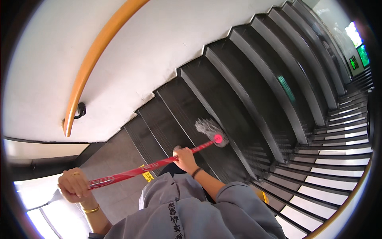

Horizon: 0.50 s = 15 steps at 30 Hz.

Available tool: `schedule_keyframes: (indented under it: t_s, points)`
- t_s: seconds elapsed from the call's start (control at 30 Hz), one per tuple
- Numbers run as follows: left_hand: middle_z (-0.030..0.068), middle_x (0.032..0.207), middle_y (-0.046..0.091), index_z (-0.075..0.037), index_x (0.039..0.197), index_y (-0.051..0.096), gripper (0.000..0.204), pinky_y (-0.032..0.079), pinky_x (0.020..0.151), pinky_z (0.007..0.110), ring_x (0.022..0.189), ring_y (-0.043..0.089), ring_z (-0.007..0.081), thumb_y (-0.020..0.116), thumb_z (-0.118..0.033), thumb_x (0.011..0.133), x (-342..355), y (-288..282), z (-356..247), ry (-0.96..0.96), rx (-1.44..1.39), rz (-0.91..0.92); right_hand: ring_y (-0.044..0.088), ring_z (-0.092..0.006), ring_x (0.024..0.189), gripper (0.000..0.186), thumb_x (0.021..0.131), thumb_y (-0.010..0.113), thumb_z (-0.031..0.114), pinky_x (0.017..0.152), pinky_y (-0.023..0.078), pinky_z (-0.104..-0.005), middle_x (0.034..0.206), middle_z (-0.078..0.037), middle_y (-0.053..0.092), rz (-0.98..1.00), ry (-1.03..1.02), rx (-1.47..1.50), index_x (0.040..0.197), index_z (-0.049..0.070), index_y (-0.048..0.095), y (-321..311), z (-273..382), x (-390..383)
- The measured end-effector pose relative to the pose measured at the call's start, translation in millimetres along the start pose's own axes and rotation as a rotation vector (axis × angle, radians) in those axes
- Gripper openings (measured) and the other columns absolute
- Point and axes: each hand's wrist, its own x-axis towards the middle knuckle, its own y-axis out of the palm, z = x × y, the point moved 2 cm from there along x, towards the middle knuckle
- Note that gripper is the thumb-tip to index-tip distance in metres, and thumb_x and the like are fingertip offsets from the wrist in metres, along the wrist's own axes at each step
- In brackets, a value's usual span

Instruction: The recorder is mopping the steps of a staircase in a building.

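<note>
A mop with a red handle (pixel 135 171) slants across in front of me, held in both hands. My left hand (pixel 74 185) is closed round the upper end of the handle, at the lower left. Farther along, my right hand (pixel 185 159) grips the handle nearer its pink joint. The grey string mop head (pixel 207 126) rests on a dark stair tread, close to the foot of a riser, and its strands fan toward the wall. Part of the handle is hidden behind my fingers.
Dark stairs (pixel 242 59) with pale-edged risers climb to the upper right. Along the white wall (pixel 159 36) runs a wooden handrail (pixel 93 51). A railing with dark bars (pixel 334 167) borders the right side. Grey floor tiles (pixel 115 155) and a yellow sticker (pixel 147 175) lie below the stairs.
</note>
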Motion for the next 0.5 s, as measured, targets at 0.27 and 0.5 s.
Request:
schedule_keyframes:
  t_s: [0.27, 0.5]
  points:
    - [0.0029, 0.037, 0.035, -0.011, 0.051, 0.031, 0.047, 0.029, 0.03, 0.029, 0.027, 0.031, 0.0158, 0.041, -0.023, 0.096, -57, 93, 113, -0.509, -0.421, 0.03, 0.052, -0.0342, 0.063, 0.034, 0.075, 0.072, 0.025, 0.059, 0.039, -0.0436, 0.06, -0.011, 0.051, -0.369, 0.436, -0.128, 0.06, 0.007, 0.047, -8, -65, -196]
    - [0.0038, 0.038, 0.034, -0.01, 0.052, 0.038, 0.042, 0.03, 0.034, 0.032, 0.032, 0.034, 0.0188, 0.047, -0.017, 0.093, -31, 111, 130, -0.672, -0.552, 0.423, 0.05, -0.033, 0.06, 0.031, 0.075, 0.073, 0.018, 0.055, 0.038, -0.0421, 0.061, -0.011, 0.049, -0.708, 0.585, -0.168, 0.063, 0.007, 0.047, 24, -51, -226]
